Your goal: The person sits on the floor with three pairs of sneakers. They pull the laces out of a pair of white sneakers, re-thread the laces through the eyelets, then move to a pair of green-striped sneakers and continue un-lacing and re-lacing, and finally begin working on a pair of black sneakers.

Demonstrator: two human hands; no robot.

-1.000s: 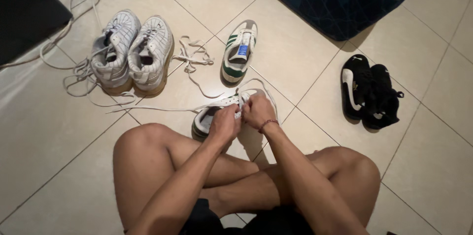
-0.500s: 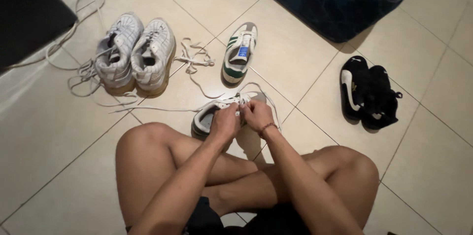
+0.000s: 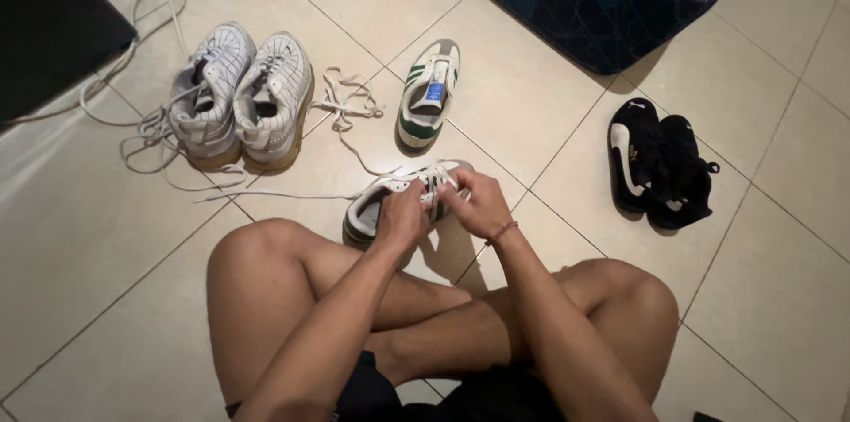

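Lacing the white sneaker (image 3: 390,201) with green stripes; about midway, as far as you can judge.

Your left hand (image 3: 400,216) and right hand (image 3: 474,202) both rest on top of this sneaker, which lies on the tiled floor (image 3: 106,245) just ahead of your crossed legs. Fingers of each hand are curled in tight, pinching what looks like lace at the eyelets; the exact grip is hidden. A loose white lace (image 3: 266,194) trails left from the sneaker. Its mate (image 3: 428,94), just beyond, shows no lace that you can make out. Left of that, a pair of white mesh trainers (image 3: 243,94) sits among slack laces. Right of the sneaker, well apart, lies a black pair (image 3: 660,165). Judgement: one shoe in hand, others likely left.
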